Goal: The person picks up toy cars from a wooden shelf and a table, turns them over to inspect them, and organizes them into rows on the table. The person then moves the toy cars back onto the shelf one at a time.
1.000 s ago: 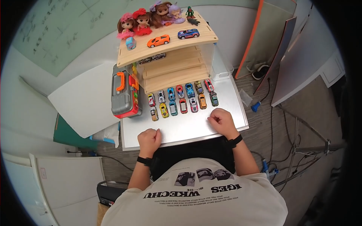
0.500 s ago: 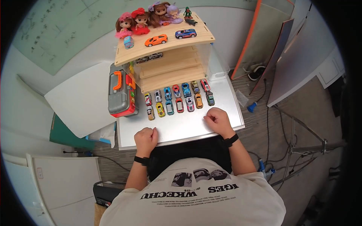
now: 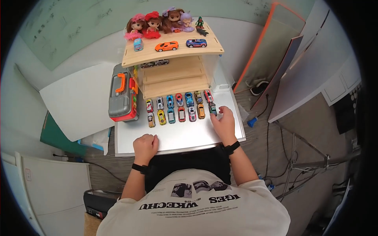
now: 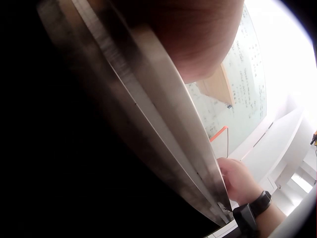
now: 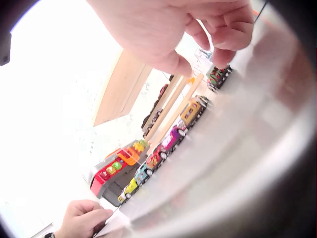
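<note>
- Right hand (image 3: 223, 124): partly open at the right of the head view, thumb apart from the bent fingers. The fingertips are at the green car (image 3: 212, 108); whether they touch it cannot be told. No closed grip shows.
- Left hand (image 3: 145, 146): loosely curled at the near edge of the counter (image 3: 185, 135), lower left of centre in the head view. Nothing is seen in it.
- Green car: at the right end of the near row, close beside the yellow-orange car (image 3: 201, 111). The red-and-white car (image 3: 208, 96) is behind it, in the far row.
- Surroundings: the wooden shelf (image 3: 177, 56) is beyond the rows; the grey case (image 3: 118, 103) is at their left.
- Approach: for a clean hold on the green car, lower the fingers over its roof. Set the thumb on one side, a finger on the other.
- Clearance: the narrow side faces the yellow-orange car. Insert only a fingertip there, so that the neighbour is not pushed.
- Grip: apply light, even pressure. The wheels may roll if contact is made end-on.
- Lift: raise straight up before any sideways travel.
</note>
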Tool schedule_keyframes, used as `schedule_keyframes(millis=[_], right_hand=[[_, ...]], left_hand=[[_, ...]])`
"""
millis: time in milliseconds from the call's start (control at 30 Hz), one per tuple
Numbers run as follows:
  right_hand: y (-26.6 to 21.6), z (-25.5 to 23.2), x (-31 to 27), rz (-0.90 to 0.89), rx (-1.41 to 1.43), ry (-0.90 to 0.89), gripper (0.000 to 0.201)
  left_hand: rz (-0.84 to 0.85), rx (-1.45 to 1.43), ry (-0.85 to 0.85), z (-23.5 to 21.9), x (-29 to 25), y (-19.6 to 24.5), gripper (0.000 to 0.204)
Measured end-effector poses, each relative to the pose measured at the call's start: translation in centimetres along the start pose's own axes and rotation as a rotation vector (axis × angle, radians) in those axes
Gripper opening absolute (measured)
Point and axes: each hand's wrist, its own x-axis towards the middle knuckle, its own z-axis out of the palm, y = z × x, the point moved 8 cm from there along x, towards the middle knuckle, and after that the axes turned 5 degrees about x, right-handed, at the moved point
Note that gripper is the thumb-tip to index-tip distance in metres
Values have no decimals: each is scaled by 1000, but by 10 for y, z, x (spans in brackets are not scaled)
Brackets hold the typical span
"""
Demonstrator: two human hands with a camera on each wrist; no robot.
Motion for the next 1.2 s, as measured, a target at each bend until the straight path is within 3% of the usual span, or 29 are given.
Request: schedule_keyframes(millis=[33, 67, 200, 367, 433, 500, 600, 700, 833, 900, 933, 1033, 1200], right_hand=[[-5, -1, 5, -39, -70, 23, 40], [-2, 4, 9, 55, -101, -59, 42], [4, 16, 22, 78, -209, -202, 37], [7, 7, 26, -3, -318, -244, 30], [9, 6, 29, 70, -335, -374, 34], [-10, 4, 37, 27, -267, -398, 34], [-68, 5, 59, -279, -67, -289, 26], [-110, 25, 98, -433, -97, -291, 27], [-130, 72, 162, -563, -190, -294, 30], [-136, 97, 188, -713, -309, -234, 26], [-128, 112, 205, -596, -336, -309, 30], [-112, 138, 230, -620, -438, -267, 39], [-105, 156, 245, -597, -563, -357, 50]], left_hand=[[-16, -8, 12, -1, -1, -2, 29], [-9, -7, 11, 0, -1, -2, 29], [-24, -26, 28, -1, -2, -4, 29], [-14, -29, 47, -6, -3, -4, 26], [-40, -31, 56, -6, -5, -7, 25], [-22, -49, 53, -6, -5, -6, 24], [-22, -65, 61, -5, -6, -8, 23], [-16, -66, 54, -7, -6, -8, 21], [-16, -73, 65, -9, -8, -9, 17], [-25, -75, 75, -9, -9, -10, 17], [-20, -82, 73, -9, -10, -11, 17], [-21, -107, 98, -7, -12, -14, 23], [-35, -110, 76, -5, -12, -16, 21]])
